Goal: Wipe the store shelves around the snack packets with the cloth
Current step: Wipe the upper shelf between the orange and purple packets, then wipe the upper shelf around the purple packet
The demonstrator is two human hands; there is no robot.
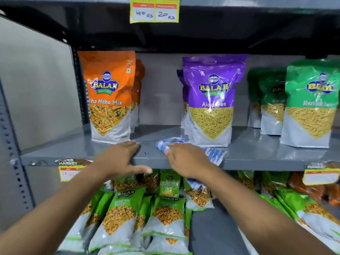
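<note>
Nearest the camera, small green snack packets (127, 214) lie heaped on the lower shelf, which the cloth does not reach. Above them, the left hand (117, 159) rests flat and released on the front lip of the grey middle shelf (257, 155), thumb hanging below the edge. Just beside it, the right hand (185, 161) presses the blue-and-white cloth (171, 142) onto the shelf; whether its grip curls round the cloth or lies flat cannot be told. The cloth sits in the open gap between the orange packet (108, 96) and the purple packet (211, 100), touching the purple one's base. Wiping seems under way in this gap; the stretch by the green packets (311, 103) to the right and the strip behind all packets likely remain. The upright packets block the rear. A price tag (154, 11) hangs overhead.
</note>
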